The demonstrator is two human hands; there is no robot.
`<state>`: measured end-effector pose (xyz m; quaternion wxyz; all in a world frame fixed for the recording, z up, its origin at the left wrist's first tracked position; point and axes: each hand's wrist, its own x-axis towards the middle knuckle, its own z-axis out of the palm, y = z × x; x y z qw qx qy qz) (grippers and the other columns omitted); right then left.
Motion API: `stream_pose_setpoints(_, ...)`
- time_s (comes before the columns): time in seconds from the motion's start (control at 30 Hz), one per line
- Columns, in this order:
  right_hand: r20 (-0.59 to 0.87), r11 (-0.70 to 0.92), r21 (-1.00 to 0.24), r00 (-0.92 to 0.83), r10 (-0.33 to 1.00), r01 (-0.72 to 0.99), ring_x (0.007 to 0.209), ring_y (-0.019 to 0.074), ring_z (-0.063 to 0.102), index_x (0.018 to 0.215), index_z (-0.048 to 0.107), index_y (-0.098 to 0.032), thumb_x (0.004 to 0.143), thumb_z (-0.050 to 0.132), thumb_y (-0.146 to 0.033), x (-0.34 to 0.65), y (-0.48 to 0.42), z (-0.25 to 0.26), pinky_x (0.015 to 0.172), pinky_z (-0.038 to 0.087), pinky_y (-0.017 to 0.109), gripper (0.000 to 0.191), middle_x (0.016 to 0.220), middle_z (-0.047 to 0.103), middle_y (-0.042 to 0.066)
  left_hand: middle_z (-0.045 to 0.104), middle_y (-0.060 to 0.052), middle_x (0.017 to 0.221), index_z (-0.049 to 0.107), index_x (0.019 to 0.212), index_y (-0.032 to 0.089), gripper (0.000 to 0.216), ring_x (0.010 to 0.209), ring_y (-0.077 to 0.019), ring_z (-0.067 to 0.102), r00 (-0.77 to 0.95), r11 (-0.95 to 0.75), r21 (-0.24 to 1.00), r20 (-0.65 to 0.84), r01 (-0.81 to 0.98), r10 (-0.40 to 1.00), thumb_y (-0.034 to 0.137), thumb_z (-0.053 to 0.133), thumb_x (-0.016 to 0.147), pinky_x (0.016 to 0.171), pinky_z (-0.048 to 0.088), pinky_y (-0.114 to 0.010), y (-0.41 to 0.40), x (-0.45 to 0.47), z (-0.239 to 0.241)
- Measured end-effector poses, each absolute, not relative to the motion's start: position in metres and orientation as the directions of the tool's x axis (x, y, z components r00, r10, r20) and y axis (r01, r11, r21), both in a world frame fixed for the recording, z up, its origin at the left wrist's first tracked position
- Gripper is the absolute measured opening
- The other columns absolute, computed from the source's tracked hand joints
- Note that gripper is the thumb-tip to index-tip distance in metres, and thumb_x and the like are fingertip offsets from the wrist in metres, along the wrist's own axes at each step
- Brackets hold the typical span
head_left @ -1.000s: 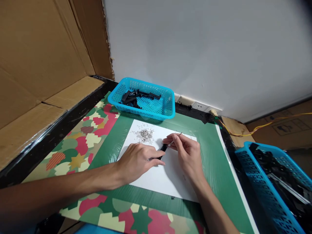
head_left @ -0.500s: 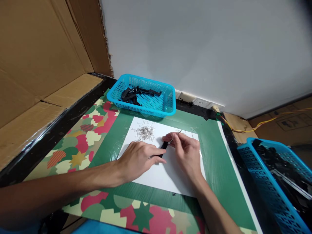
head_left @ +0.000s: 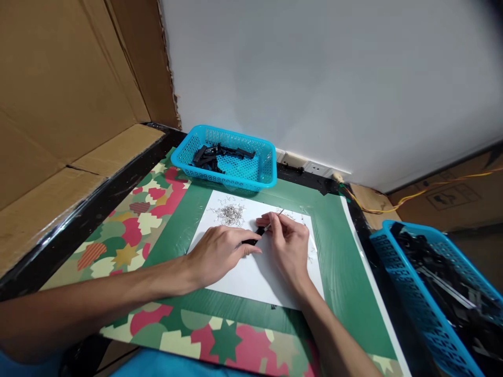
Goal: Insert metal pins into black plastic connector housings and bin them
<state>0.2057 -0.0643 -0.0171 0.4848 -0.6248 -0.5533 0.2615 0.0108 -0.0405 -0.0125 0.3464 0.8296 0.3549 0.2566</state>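
Observation:
My left hand (head_left: 218,254) pinches a small black plastic part (head_left: 250,242) between thumb and forefinger, over a white sheet (head_left: 251,285). Close on its right is my right hand (head_left: 288,243), closed around a slim metal tool (head_left: 268,227), perhaps tweezers. The tool slants down to the left, and its tip is at the far end of the black part, where fingers hide the contact. Behind the left hand lies a pile of tiny silvery metal pieces (head_left: 231,214), too small to name. A few similar pieces are scattered beyond the right hand.
A blue basket (head_left: 271,180) with several black plastic parts stands at the back against the wall. Another blue basket (head_left: 416,309), full of black parts, is at the right. Cardboard (head_left: 66,78) walls the left side. A yellow cable (head_left: 377,211) runs from the sockets.
The view has shifted slightly, moving everything on the table a little left. The black part now shows less beyond my left fingers. Both hands keep their grips.

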Motion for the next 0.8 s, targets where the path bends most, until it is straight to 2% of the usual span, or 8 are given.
stream_pose_setpoints(0.13,0.191,0.093,-0.934,0.261,0.946,0.344,0.086,0.0246,0.079,0.093,0.078,-0.018,0.11,0.056,-0.045,0.207,-0.063,-0.014,0.083,0.06,0.035,0.039,0.093,0.084,0.011,0.086,-0.003,0.101,0.083,0.12,0.022,0.021,0.081,-0.0202,0.077,0.587,-0.475,0.789,0.184,0.39,0.788,0.029,0.075,0.101,0.073,0.056,-0.029,-0.039,0.011,-0.011)
stream_pose_setpoints(0.23,0.313,0.186,-0.903,0.297,0.902,0.387,0.086,0.0226,0.078,0.096,0.076,-0.019,0.112,0.053,-0.045,0.214,-0.065,-0.005,0.081,0.057,0.032,0.039,0.093,0.082,0.008,0.083,-0.003,0.097,0.082,0.121,0.023,0.024,0.07,-0.0166,0.068,0.561,-0.45,0.821,0.2,0.351,0.803,0.036,0.069,0.105,0.067,0.051,-0.028,-0.038,0.012,-0.012)
stream_pose_setpoints(0.3,0.407,0.229,-0.837,0.287,0.867,0.496,0.075,0.0194,0.073,0.097,0.075,-0.02,0.114,0.05,-0.044,0.221,-0.068,0.002,0.076,0.053,0.03,0.038,0.083,0.078,0.005,0.08,-0.003,0.093,0.08,0.125,0.024,0.03,0.067,-0.0158,0.063,0.555,-0.419,0.847,0.187,0.328,0.811,0.043,0.065,0.107,0.064,0.048,-0.028,-0.038,0.011,-0.014)
stream_pose_setpoints(0.37,0.45,0.249,-0.757,0.206,0.869,0.604,0.069,0.0173,0.068,0.1,0.075,-0.021,0.115,0.047,-0.041,0.229,-0.072,0.009,0.072,0.048,0.029,0.038,0.078,0.075,0.002,0.076,-0.003,0.09,0.073,0.136,0.024,0.038,0.069,-0.0161,0.062,0.546,-0.361,0.887,0.158,0.288,0.823,0.048,0.06,0.108,0.064,0.048,-0.028,-0.038,0.01,-0.015)
stream_pose_setpoints(0.5,0.425,0.36,-0.613,-0.091,0.901,0.704,0.085,0.0195,0.073,0.105,0.075,-0.023,0.116,0.048,-0.036,0.237,-0.079,0.018,0.077,0.048,0.029,0.032,0.096,0.08,0.005,0.072,-0.004,0.098,0.055,0.152,0.027,0.047,0.063,-0.0121,0.056,0.631,-0.227,0.96,0.076,0.162,0.772,0.051,0.054,0.111,0.056,0.043,-0.024,-0.029,0.008,-0.015)
stream_pose_setpoints(0.57,0.403,0.394,-0.517,-0.189,0.895,0.76,0.088,0.0214,0.072,0.105,0.075,-0.023,0.113,0.057,-0.039,0.235,-0.081,0.019,0.076,0.046,0.029,0.026,0.095,0.08,0.006,0.068,-0.001,0.094,0.048,0.155,0.028,0.051,0.052,-0.0088,0.049,0.679,-0.168,0.98,0.054,0.104,0.732,0.053,0.052,0.111,0.049,0.035,-0.022,-0.02,0.01,-0.013)
stream_pose_setpoints(0.7,0.391,0.392,-0.378,-0.239,0.889,0.839,0.08,0.0213,0.071,0.104,0.074,-0.022,0.107,0.068,-0.043,0.23,-0.086,0.019,0.07,0.042,0.028,0.021,0.088,0.078,0.005,0.062,0.002,0.092,0.036,0.159,0.032,0.058,0.049,-0.0079,0.049,0.691,-0.117,0.993,0.069,0.023,0.72,0.057,0.053,0.11,0.046,0.031,-0.021,-0.007,0.015,-0.001)
stream_pose_setpoints(0.8,0.418,0.341,-0.319,-0.192,0.888,0.884,0.075,0.021,0.071,0.097,0.073,-0.022,0.11,0.064,-0.036,0.239,-0.096,0.022,0.067,0.04,0.028,0.021,0.083,0.077,0.005,0.067,-0.004,0.111,0.037,0.16,0.034,0.056,0.06,-0.0113,0.06,0.75,-0.21,0.974,0.074,0.088,0.657,0.056,0.051,0.111,0.055,0.043,-0.024,-0.005,0.017,0.014)
